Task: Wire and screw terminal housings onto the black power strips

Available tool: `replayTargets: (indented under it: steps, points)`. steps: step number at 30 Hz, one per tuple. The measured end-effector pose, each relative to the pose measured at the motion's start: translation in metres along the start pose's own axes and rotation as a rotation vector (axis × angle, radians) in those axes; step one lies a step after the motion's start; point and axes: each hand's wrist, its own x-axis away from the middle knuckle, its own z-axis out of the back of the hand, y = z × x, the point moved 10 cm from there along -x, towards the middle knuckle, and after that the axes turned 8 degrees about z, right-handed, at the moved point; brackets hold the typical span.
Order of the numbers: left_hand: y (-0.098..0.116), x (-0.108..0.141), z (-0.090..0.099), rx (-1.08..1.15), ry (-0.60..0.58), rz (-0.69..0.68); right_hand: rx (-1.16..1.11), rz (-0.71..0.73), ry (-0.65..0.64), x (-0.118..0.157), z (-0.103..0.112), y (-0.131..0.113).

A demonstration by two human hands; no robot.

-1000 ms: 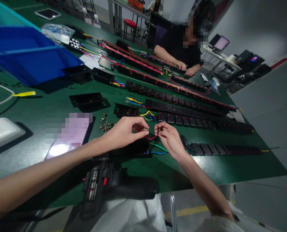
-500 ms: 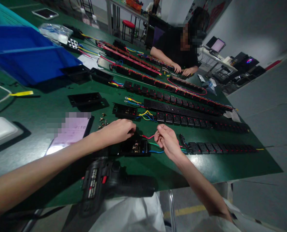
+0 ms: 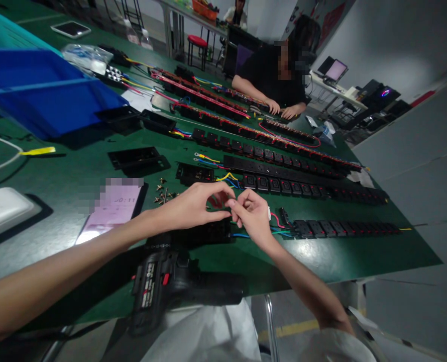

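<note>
My right hand is closed in a pinch, and a red wire runs into it from the right; the wire's end is hidden by the fingers. My left hand meets its fingertips, thumb and forefinger spread in a curve with a gap between them. Below both hands lies a black junction box, partly covered by the left hand. Blue and green wires link it to a black socket strip. A black cordless drill lies near the table edge, and loose brass screws are scattered beyond my left forearm.
Several more socket strips stretch across the green table. An open black box, a phone, a white case and a blue bin are on the left. A co-worker sits opposite.
My left hand has moved right and opened its thumb and forefinger beside the right fingertips. My right hand has shifted slightly left. The red wire's end is now out of sight.
</note>
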Motion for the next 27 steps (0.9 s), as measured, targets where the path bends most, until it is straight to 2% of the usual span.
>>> replayTargets:
  steps: [4,10,15,20,22,24,25,27]
  points:
    - [0.014,0.009,0.002,0.236,0.070,0.024,0.068,0.064,0.043,0.003,-0.001,-0.010]
    - [0.028,0.014,0.006,0.141,0.109,-0.049,0.038,0.113,0.002,0.011,-0.002,-0.013]
    - [0.022,0.012,0.002,0.132,0.069,-0.005,0.005,0.138,-0.035,0.020,-0.001,-0.014]
    - [0.010,0.010,-0.007,0.176,-0.024,0.043,-0.017,0.161,-0.120,0.032,-0.004,-0.014]
    - [0.006,0.009,-0.009,0.223,-0.050,0.064,0.103,0.209,-0.099,0.041,0.000,-0.021]
    - [0.003,0.007,-0.009,0.282,-0.055,0.080,0.335,0.290,-0.150,0.055,-0.006,-0.034]
    - [0.001,0.006,-0.008,0.314,-0.054,0.087,0.472,0.348,-0.233,0.065,-0.017,-0.042]
    - [-0.002,0.004,-0.008,0.396,-0.055,0.111,0.733,0.476,-0.488,0.091,-0.051,-0.050]
